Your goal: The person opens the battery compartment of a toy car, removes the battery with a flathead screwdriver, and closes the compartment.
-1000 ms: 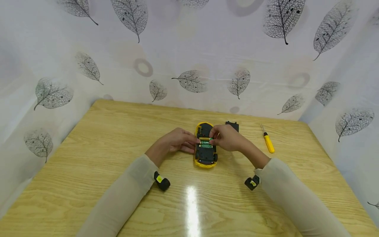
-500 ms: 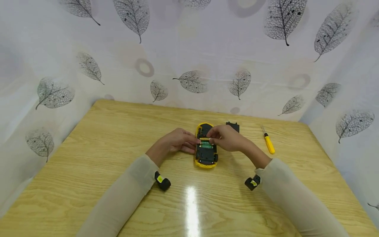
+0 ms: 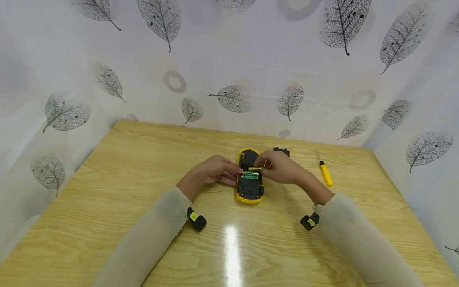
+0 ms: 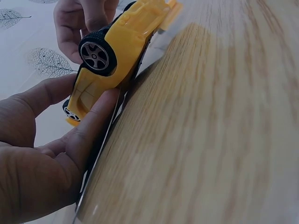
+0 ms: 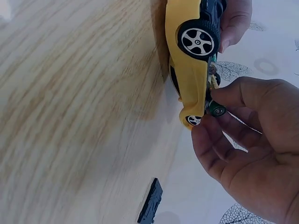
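A yellow toy car (image 3: 249,195) lies upside down on the wooden table, its black underside up. Two green batteries (image 3: 250,175) sit in its open battery bay. Along the car's left side, my left hand (image 3: 218,170) holds it steady, one digit at the upper edge and another low against the yellow body, as the left wrist view shows. My right hand (image 3: 281,167) pinches another battery (image 5: 218,111) at its right end, slightly slanted over the bay's far part. In the right wrist view thumb and fingertips surround that battery's end; its other end is hidden there.
Behind my right hand lies the black battery cover (image 3: 283,151), partly hidden in the head view. A screwdriver (image 3: 325,173) with a yellow handle rests farther right. Leaf-patterned cloth (image 3: 229,71) hangs beyond the table (image 3: 161,151).
The far battery has come partly out of its slot and shifted right with my right hand, its left end leaving the bay's edge. My left hand and the car stay put.
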A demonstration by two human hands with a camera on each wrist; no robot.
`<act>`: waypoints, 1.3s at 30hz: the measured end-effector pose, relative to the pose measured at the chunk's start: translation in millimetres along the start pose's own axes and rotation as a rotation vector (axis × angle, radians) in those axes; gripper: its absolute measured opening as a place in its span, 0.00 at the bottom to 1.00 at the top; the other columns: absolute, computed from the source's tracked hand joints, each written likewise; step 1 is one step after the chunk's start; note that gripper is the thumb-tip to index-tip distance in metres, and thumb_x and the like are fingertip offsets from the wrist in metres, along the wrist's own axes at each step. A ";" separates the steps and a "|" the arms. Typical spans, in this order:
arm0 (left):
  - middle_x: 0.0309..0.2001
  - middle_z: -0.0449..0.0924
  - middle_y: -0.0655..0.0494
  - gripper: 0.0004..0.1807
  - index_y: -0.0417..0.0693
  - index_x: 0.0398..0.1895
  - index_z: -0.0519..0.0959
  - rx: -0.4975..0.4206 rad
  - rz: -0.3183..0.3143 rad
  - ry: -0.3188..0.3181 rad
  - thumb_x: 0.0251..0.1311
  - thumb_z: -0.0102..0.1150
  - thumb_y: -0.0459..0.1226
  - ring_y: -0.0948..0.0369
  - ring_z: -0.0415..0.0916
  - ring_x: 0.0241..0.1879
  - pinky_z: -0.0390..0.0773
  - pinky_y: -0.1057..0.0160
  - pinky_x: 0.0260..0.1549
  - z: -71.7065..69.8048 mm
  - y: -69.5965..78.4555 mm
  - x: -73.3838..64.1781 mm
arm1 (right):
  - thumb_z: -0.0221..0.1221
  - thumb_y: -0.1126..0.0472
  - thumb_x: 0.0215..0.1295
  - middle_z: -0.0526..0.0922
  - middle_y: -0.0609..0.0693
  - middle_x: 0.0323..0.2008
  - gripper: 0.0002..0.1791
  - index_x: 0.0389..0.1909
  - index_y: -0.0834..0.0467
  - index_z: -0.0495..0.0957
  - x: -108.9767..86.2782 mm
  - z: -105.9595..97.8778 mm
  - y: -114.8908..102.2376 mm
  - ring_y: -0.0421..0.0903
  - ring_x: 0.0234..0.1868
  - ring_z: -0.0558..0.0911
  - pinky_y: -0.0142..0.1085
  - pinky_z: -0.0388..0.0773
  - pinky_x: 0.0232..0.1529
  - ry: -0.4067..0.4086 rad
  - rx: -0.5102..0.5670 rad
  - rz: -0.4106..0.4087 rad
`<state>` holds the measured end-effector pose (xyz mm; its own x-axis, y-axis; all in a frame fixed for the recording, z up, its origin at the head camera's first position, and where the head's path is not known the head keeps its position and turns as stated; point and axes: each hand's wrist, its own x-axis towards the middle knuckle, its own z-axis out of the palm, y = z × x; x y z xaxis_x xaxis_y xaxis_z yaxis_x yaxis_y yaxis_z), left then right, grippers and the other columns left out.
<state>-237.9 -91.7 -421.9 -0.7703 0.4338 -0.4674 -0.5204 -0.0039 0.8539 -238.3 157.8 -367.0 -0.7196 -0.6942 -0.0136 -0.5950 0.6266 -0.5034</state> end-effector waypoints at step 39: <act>0.38 0.85 0.43 0.16 0.31 0.53 0.82 0.020 0.002 0.009 0.64 0.68 0.30 0.53 0.85 0.36 0.90 0.55 0.41 1.7 0.9 -1.1 | 0.62 0.69 0.67 0.84 0.51 0.40 0.08 0.45 0.61 0.83 -29.4 -9.9 68.8 0.45 0.38 0.80 0.43 0.81 0.41 0.030 -0.001 0.142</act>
<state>-237.0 -90.7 -420.2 -0.7742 0.4261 -0.4680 -0.5119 0.0131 0.8589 -261.6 224.8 -392.7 -0.8073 -0.5873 -0.0587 -0.4863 0.7182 -0.4977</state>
